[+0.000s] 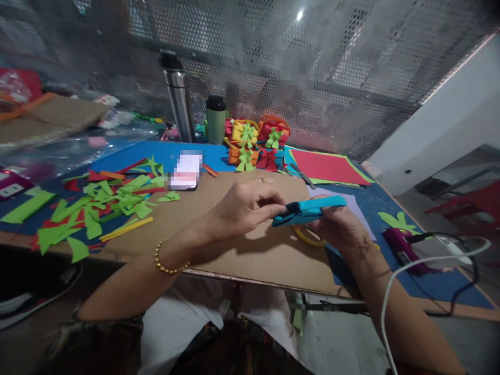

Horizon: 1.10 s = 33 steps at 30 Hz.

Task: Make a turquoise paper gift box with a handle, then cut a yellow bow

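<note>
A bright blue folded paper piece (312, 207), flat and narrow, is held above the cardboard sheet (234, 265). My right hand (339, 229) supports it from below and the right, thumb along its near side. At its left end, my left hand (250, 208) pinches with thumb and forefinger, close to a dark spot; the exact contact is partly hidden. Below the piece shows a yellow ring (310, 237), perhaps a scissors handle, partly covered by my right hand. Beyond it lies a slim grey metal tool (302, 176).
Green and red paper scraps (101, 200) heap at the left, near a phone (185, 171). Behind stand a steel flask (179, 99), a green tumbler (216, 120) and several small paper bags with bows (246, 135). Red sheets (328, 166) and a cabled purple device (404, 250) lie right.
</note>
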Each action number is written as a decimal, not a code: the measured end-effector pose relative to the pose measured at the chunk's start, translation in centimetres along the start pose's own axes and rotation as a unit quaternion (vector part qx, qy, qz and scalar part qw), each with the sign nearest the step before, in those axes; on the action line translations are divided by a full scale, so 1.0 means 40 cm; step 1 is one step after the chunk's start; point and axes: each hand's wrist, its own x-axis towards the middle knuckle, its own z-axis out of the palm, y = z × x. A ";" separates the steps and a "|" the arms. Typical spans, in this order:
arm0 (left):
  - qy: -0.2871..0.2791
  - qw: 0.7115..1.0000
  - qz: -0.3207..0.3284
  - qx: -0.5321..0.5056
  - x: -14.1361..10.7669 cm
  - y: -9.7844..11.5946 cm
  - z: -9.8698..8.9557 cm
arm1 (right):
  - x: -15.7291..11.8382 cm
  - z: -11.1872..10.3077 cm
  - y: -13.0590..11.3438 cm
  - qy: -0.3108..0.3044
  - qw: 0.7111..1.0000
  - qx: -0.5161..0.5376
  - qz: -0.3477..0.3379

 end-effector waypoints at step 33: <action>-0.051 0.975 0.212 0.049 -0.039 0.079 -0.005 | -0.004 -0.008 0.001 -0.192 0.972 0.061 -0.120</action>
